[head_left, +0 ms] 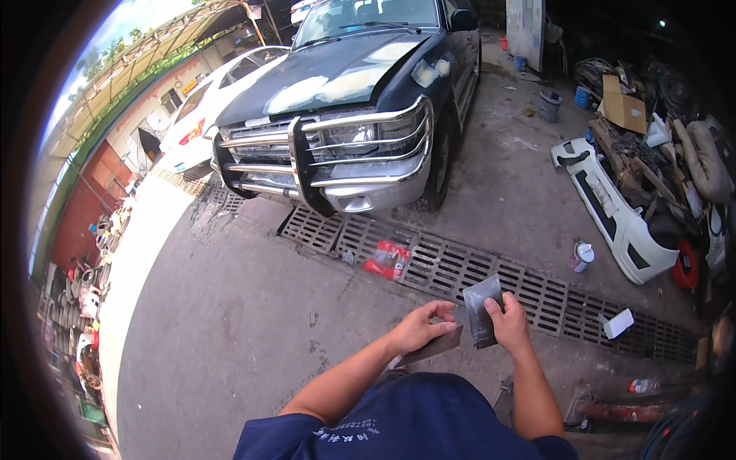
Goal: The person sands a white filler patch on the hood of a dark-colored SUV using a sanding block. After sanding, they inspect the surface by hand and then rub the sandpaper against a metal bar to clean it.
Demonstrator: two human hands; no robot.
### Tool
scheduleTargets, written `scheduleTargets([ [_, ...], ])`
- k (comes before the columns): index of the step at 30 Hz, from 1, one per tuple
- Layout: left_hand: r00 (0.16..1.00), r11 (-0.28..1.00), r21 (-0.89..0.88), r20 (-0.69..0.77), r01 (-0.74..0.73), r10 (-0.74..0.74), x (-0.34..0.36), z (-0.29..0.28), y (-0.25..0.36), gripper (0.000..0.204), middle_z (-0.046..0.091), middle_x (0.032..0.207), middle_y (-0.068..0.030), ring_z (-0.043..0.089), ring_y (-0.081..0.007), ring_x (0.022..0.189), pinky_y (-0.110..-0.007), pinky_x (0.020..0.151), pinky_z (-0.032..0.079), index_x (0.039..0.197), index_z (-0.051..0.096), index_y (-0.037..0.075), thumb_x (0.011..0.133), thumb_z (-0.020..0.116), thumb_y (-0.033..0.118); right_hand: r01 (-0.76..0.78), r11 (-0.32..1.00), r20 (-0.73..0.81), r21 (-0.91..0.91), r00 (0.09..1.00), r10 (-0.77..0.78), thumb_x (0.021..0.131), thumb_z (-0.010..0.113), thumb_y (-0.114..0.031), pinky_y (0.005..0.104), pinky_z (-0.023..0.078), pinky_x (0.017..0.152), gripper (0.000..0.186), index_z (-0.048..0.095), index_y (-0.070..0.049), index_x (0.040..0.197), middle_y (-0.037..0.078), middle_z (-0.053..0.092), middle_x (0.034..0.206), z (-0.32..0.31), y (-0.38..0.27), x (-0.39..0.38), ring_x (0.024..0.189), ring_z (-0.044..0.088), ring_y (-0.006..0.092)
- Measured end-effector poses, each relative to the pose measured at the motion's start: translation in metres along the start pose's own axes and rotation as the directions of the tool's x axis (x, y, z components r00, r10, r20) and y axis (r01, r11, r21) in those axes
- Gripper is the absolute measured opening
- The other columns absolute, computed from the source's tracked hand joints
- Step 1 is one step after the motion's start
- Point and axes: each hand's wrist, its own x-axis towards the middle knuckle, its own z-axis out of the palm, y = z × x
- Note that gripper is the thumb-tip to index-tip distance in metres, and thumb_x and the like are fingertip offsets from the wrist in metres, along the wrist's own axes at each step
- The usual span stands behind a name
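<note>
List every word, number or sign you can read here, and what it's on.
Navy shirt: pale characters, small and distorted; not transcribed.
Red packet on the drain grate: any print too blurred to read.
Thin plate in the left hand: none visible.
Dark flat piece in the right hand: none visible.

Grey concrete floor (230, 307), scuffed, dark-stained in places. Line of slotted metal drain grating (437, 264) crossed it on a slant. Strong daylight entered from the left: sunlit floor strip (153, 218) nearly white, its edge against the shade sharp and curved by the lens. Beyond, cream wall (130, 123) with small dark window (171, 100); nearer, red-brown wall (77, 207). Overhead left, pale slatted-looking canopy roof (138, 61); blue, clouded sky (96, 38) past its edge. Far right corner lay in deep shadow, one tiny greenish light (662, 24) showing there.
</note>
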Motion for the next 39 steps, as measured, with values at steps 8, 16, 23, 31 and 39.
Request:
scheduleTargets([
  [8, 0.987, 0.989, 0.072, 0.088, 0.126, -0.132, 0.001, 0.002, -0.002, 0.02, 0.062, 0.079, 0.0022, 0.054, -0.0059, 0.073, -0.023, 0.065, 0.046, 0.088, 0.065, 0.002, 0.092, 0.064, 0.022, 0.01, 1.0, 0.103, -0.013, 0.995, -0.009, 0.088, 0.061, -0.044, 0.0418, 0.049, 0.066, 0.043, 0.058, -0.001, 0.088, 0.02, 0.064, 0.079, 0.025, -0.008, -0.003, 0.075, 0.064, 0.0354],
  [16, 0.978, 0.959, -0.224, -0.073, 0.174, -0.195, 0.002, -0.028, 0.0, 0.02, 0.055, 0.065, 0.0016, 0.044, -0.0046, 0.046, -0.021, 0.04, 0.032, 0.08, 0.061, 0.006, 0.092, 0.063, 0.022, -0.004, 1.0, 0.246, -0.012, 0.969, 0.007, 0.088, 0.062, -0.044, 0.0435, 0.047, 0.066, 0.045, 0.055, 0.001, 0.091, 0.023, 0.062, 0.078, 0.028, -0.013, -0.015, 0.077, 0.063, 0.0392],
  [23, 0.861, 0.891, -0.434, -0.393, 0.135, -0.322, 0.012, -0.057, -0.002, 0.039, 0.051, 0.063, -0.0028, 0.042, -0.0107, 0.042, -0.025, 0.038, 0.032, 0.09, 0.055, 0.007, 0.098, 0.047, 0.044, -0.014, 0.994, 0.177, 0.112, 0.984, -0.006, 0.089, 0.063, -0.028, 0.04, 0.049, 0.08, 0.044, 0.05, -0.001, 0.121, 0.021, 0.065, 0.098, 0.031, 0.012, -0.019, 0.093, 0.065, 0.0337],
  [31, 0.902, 0.865, -0.476, -0.426, -0.159, -0.069, 0.018, -0.045, 0.009, 0.039, 0.064, 0.107, -0.0092, 0.062, -0.0137, 0.09, -0.029, 0.082, 0.051, 0.131, 0.042, 0.0, 0.094, 0.052, 0.004, -0.14, 0.834, 0.13, 0.533, 0.988, 0.083, 0.09, 0.062, -0.016, 0.0333, 0.037, 0.103, 0.069, 0.026, -0.004, 0.148, 0.017, 0.051, 0.133, 0.032, 0.013, -0.019, 0.119, 0.052, 0.0202],
  [39, 0.83, 0.812, -0.387, -0.523, -0.436, 0.196, 0.011, -0.025, 0.037, 0.042, 0.053, 0.127, -0.0083, 0.056, -0.0155, 0.11, -0.031, 0.093, 0.048, 0.14, 0.036, 0.009, 0.099, 0.044, 0.011, -0.07, 0.869, 0.319, 0.489, 0.942, -0.104, 0.095, 0.059, -0.023, 0.0272, 0.043, 0.096, 0.042, 0.053, -0.004, 0.133, 0.008, 0.063, 0.118, 0.042, -0.025, -0.051, 0.109, 0.056, 0.0132],
])
